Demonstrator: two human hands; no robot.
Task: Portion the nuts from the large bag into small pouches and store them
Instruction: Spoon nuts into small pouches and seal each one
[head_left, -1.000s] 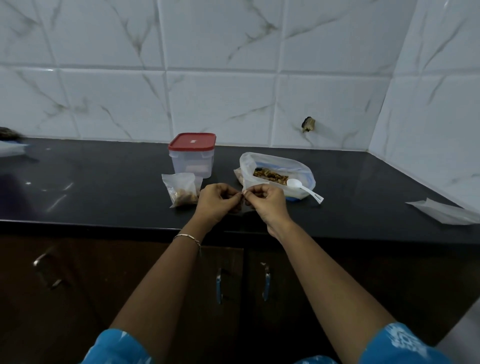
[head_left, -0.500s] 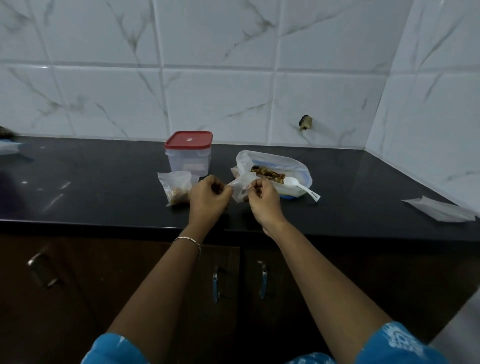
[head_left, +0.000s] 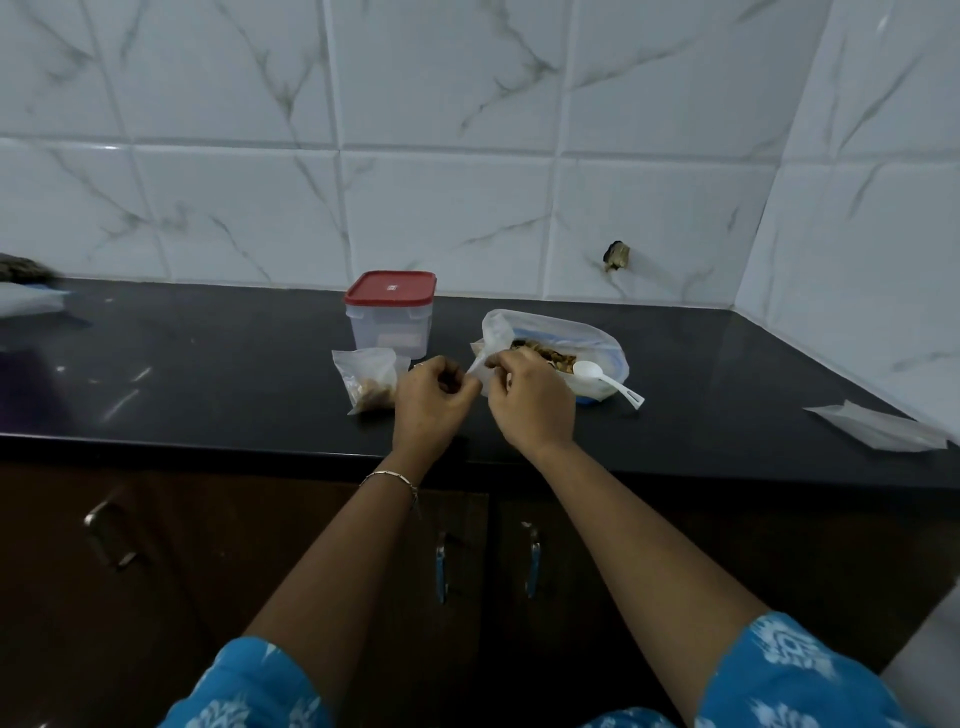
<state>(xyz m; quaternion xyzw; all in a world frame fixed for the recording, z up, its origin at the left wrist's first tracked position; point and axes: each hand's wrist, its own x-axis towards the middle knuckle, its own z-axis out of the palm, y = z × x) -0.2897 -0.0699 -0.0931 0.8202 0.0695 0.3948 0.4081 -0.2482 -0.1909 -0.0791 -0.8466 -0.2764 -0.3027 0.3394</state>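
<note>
- The person's left hand (head_left: 434, 402) is curled over the front of the black counter (head_left: 208, 374), thumb and forefinger pinching one edge of a small clear pouch (head_left: 480, 370).
- The right hand (head_left: 532, 408) sits just beside it, fingers bent, pinching the other edge of the same pouch; how full the pouch is cannot be told, as the hands hide most of it.
- The large bag (head_left: 597, 340) lies open on the counter just behind the right hand, with brown nuts (head_left: 545, 353) showing in its mouth.
- A white plastic spoon (head_left: 605, 380) rests on the bag, bowl up by the nuts and handle pointing toward the right front.
- A filled pouch (head_left: 366, 379) lies left of the left hand, touching or nearly touching it.
- Behind that pouch stands a clear container (head_left: 390, 327) with a red lid, closed.
- Flat empty pouches (head_left: 878, 428) lie well apart, at the right end of the counter.
- A thin bracelet (head_left: 389, 475) circles the left wrist.
</note>
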